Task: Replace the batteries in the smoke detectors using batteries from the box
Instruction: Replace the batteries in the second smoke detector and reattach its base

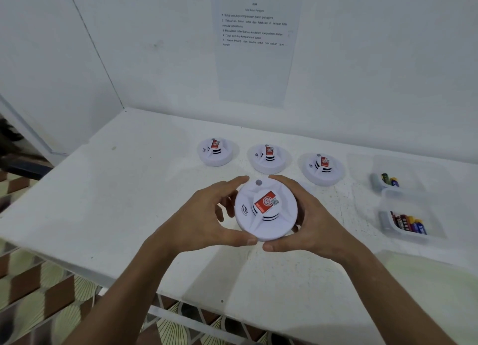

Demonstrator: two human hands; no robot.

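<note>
Held detector: I have a white smoke detector between both hands over the table, face up, its red sticker and small grey button toward me.
Left hand: my left hand curls round the detector's left rim, thumb on the near edge, fingers wrapped to the far side.
Right hand: my right hand clamps the right rim the same way, thumb at the near edge just beside my left thumb, fingers round the back.
Other detectors: three more sit in a row behind it on the table, a left one, a middle one and a right one, each face up with a red sticker, apart from each other.
Far box: a clear box at the right holds a few batteries.
Near box: a second clear box, just in front of the first, holds a fuller row of batteries.
Wall: a printed sheet of numbered steps hangs above the detectors.
</note>
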